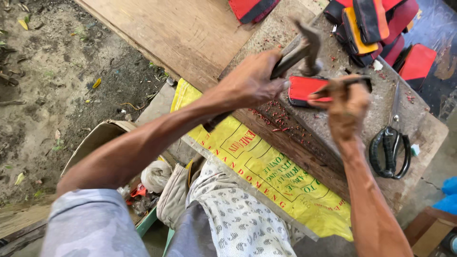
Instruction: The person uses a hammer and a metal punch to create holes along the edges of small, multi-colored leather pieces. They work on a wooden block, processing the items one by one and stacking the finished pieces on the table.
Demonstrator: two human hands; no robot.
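Observation:
My left hand (254, 78) grips the handle of a hammer (304, 45), whose head hangs just above a flat red piece with a black edge (304, 88) lying on a worn stone slab (342, 114). My right hand (345, 104) pinches a thin dark punch tool (354, 82) held low across the red piece. Small red chips are scattered over the slab near the piece.
Black-handled scissors (390, 147) lie on the slab to the right. A pile of red, yellow and black pieces (369, 26) sits at the far end. A yellow printed sack (266, 176) hangs below a wooden board (181, 33). Dirt ground (52, 81) lies left.

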